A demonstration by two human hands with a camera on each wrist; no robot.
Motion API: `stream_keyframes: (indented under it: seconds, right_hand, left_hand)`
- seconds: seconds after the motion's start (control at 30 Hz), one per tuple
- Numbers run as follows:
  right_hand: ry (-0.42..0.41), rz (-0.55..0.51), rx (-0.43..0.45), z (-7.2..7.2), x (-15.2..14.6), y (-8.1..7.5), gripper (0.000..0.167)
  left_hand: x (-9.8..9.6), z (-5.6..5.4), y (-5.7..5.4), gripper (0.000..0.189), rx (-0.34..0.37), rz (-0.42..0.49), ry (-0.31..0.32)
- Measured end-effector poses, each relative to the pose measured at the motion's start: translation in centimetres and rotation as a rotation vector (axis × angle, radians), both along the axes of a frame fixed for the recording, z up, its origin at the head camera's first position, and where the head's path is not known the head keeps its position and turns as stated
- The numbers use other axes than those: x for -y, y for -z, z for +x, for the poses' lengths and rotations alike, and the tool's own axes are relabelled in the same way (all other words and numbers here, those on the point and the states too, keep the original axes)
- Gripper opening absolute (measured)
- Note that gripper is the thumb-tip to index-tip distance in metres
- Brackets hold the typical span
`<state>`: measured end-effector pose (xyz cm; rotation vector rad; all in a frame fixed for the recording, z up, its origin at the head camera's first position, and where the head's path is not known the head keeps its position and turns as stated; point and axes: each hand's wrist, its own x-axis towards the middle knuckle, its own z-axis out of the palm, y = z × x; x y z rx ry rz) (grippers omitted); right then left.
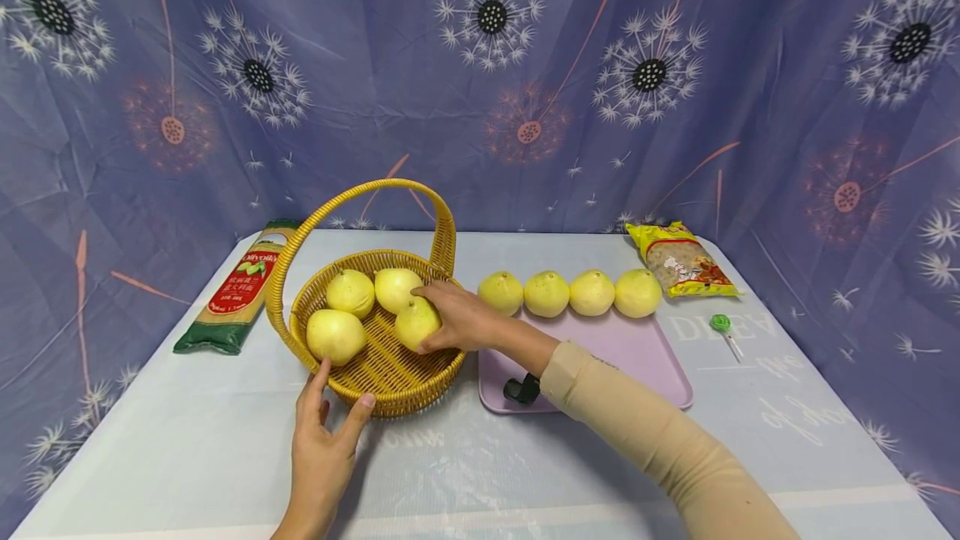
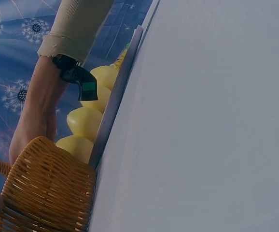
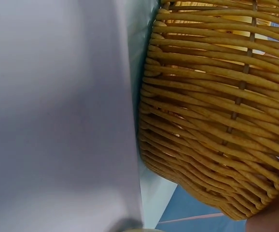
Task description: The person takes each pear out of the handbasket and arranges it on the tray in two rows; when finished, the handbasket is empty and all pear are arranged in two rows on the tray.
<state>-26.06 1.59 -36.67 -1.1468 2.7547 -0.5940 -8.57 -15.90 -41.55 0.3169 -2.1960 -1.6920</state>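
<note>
A golden-brown wicker basket [image 1: 390, 402] with a tall arched handle [image 1: 352, 194] stands at centre-left in the head view. Inside it, my right hand [image 1: 457, 319] grips a yellow pear [image 1: 415, 325], thumb on the near side and fingers over the top. Three more pears [image 1: 349, 293] lie around it in the basket. My left hand [image 1: 326, 432] is at the basket's front, thumb and index finger spread, with fingertips right at the rim. Woven basket wall [image 3: 216, 101] fills much of the right wrist view, hiding the held pear. In the left wrist view, the basket [image 2: 48, 188] partly covers the right hand.
Right of the basket, several pears [image 1: 546, 294] sit in a row along the far side of a pink tray [image 1: 675, 373]. A pasta packet [image 1: 240, 290] lies to the left. At the right are a yellow snack bag [image 1: 686, 261] and a green lollipop [image 1: 722, 323].
</note>
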Motion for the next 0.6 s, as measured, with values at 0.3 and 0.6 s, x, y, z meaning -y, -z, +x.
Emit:
stream_keyframes:
  seconds: [0.3,0.6]
  right_hand:
    - [-0.020,-0.068,0.009,-0.09,-0.36,-0.02,0.089]
    - [-0.039,-0.145,0.012,-0.10,-0.62,-0.28,0.086]
  left_hand:
    - [-0.08,-0.02,-0.05,0.078,-0.005,0.003,-0.003]
    - [-0.04,0.01,-0.01,0.078,-0.006,0.008,0.001]
